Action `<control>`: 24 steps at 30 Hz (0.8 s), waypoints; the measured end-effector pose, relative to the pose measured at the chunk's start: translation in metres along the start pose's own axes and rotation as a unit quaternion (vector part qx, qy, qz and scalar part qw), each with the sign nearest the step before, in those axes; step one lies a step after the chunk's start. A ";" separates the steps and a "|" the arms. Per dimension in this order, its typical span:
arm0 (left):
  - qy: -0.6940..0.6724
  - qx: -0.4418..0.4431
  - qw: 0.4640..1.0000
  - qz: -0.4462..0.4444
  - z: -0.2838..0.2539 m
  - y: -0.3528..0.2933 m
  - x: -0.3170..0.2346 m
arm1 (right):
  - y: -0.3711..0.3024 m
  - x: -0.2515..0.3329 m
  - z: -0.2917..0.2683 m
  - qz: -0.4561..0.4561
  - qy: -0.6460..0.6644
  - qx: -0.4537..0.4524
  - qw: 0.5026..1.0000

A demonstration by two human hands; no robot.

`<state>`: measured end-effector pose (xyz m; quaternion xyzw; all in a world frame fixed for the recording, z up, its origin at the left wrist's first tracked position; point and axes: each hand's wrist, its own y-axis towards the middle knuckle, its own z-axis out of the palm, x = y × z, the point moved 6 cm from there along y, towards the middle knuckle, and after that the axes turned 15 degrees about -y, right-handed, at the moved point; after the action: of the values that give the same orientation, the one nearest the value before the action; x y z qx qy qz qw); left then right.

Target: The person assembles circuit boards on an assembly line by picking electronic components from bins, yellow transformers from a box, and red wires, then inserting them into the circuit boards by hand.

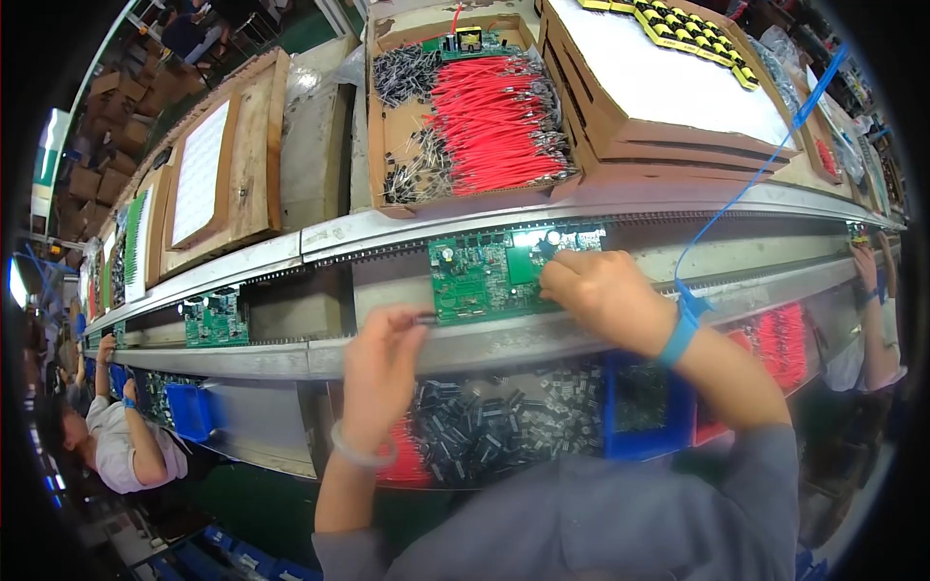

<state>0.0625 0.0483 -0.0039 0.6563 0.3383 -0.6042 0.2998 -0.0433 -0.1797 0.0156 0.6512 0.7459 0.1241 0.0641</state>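
A green circuit board (475, 281) lies across the rails of the conveyor in front of me, with many small parts on it. My right hand (605, 295) is over its right end, fingers pinched down near a dark part; what they hold is hidden. My left hand (380, 353) is just off the board's lower left corner. Its thumb and forefinger pinch a small dark component (425, 319). Below the rail are loose black cylindrical components (475, 426), pale small parts (572, 407) and red wires (405, 457).
A cardboard tray (402, 121) beyond the rail holds red wires (499, 121) and leaded components. Stacked cardboard (620, 126) stands to its right. A blue bin (644, 392) is near my right arm. A blue cord (741, 194) runs to my wrist strap. Another board (215, 320) and co-workers are at the left.
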 end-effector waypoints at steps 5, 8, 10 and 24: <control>0.104 0.020 0.994 0.005 -0.002 0.018 0.001 | -0.003 0.000 -0.001 0.004 0.004 -0.010 1.000; 0.166 0.043 0.981 0.089 0.008 0.023 -0.010 | -0.003 -0.001 -0.004 -0.002 0.007 -0.013 1.000; 0.183 0.049 0.977 0.097 0.011 0.026 -0.012 | -0.002 -0.001 -0.004 -0.003 0.009 -0.021 1.000; 0.252 0.080 0.954 0.140 0.024 0.031 -0.020 | -0.003 0.000 -0.007 -0.001 0.010 -0.041 0.999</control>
<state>0.0722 0.0089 0.0135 0.8497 0.2579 -0.3962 0.2334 -0.0480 -0.1809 0.0210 0.6463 0.7412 0.1612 0.0834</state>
